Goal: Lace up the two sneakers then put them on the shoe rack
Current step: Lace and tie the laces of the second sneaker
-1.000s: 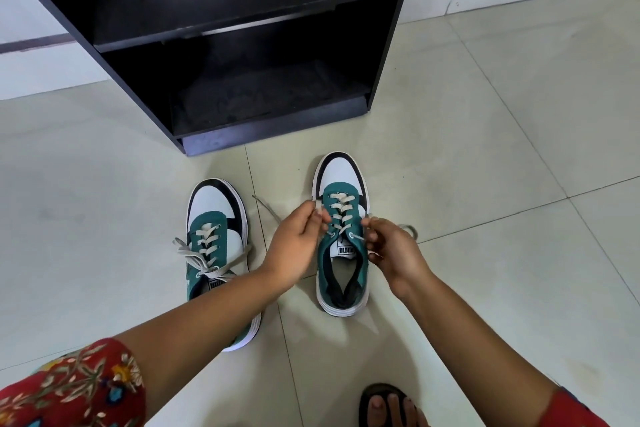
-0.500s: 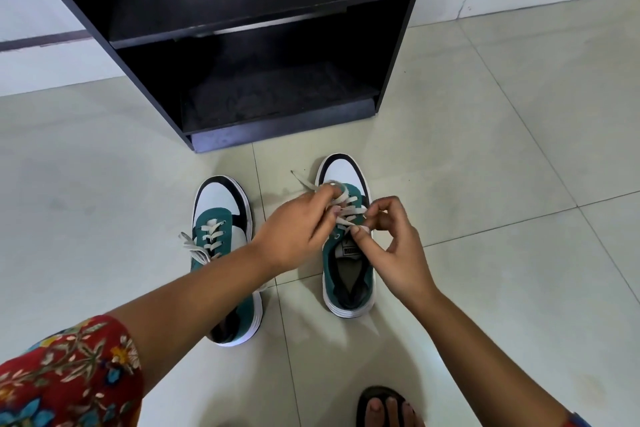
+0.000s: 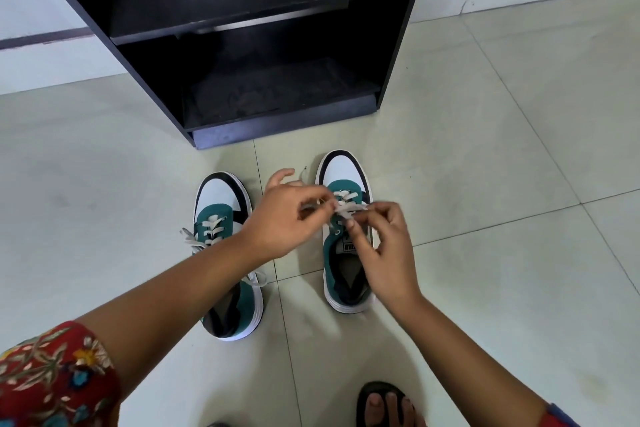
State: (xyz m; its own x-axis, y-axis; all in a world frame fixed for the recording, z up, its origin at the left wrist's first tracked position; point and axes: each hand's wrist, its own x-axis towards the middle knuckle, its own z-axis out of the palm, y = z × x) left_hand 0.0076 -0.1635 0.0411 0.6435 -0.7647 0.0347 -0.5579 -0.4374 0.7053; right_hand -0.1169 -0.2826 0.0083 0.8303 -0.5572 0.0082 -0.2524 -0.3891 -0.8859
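Two green, white and black sneakers stand side by side on the tiled floor, toes toward the black shoe rack (image 3: 398, 45). Over the right sneaker (image 3: 346, 274), my left hand (image 3: 284, 218) and my right hand (image 3: 384, 246) each pinch one end of its white lace (image 3: 346, 206) above the eyelets. The left sneaker (image 3: 221, 204) has its lace threaded with loose ends trailing on both sides; my left forearm crosses over its middle.
The rack's two dark shelves hold no shoes. Pale floor tiles spread to the right and left. A sandalled foot (image 3: 384, 406) shows at the bottom edge. White wall with a dark stripe runs behind the rack.
Both hands rose from the sides of the right sneaker's tongue and came together over its upper laces, pulling the lace ends up. The view shifted down slightly.
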